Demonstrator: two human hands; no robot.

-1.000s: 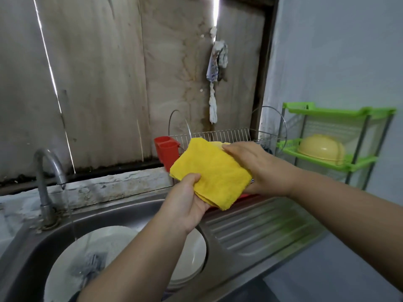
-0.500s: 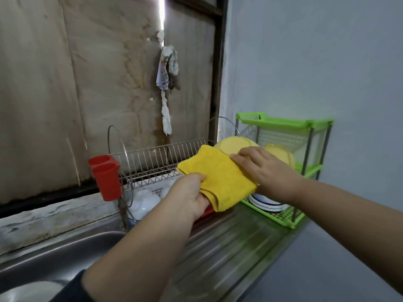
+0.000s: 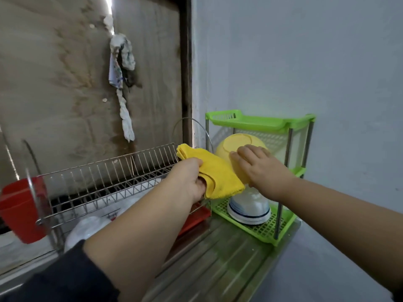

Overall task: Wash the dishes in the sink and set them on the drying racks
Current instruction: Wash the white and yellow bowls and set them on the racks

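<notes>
Two hands meet at the centre of the frame over a yellow bowl. The left hand has its fingers curled round a folded yellow cloth, gripping it against the bowl's side, probably to wipe it dry. The right hand lies over the bowl with fingers nearly straight, pressing it steady; whether they hook its rim I cannot tell. Held upside down in front of the green plastic rack at centre right, the bowl shows a flat round base and a smooth, pale, clean surface. Below it, a white bowl with blue bands sits inverted on the rack's lower shelf. Left of it a wire dish rack stands with a red cup hung at its end.
</notes>
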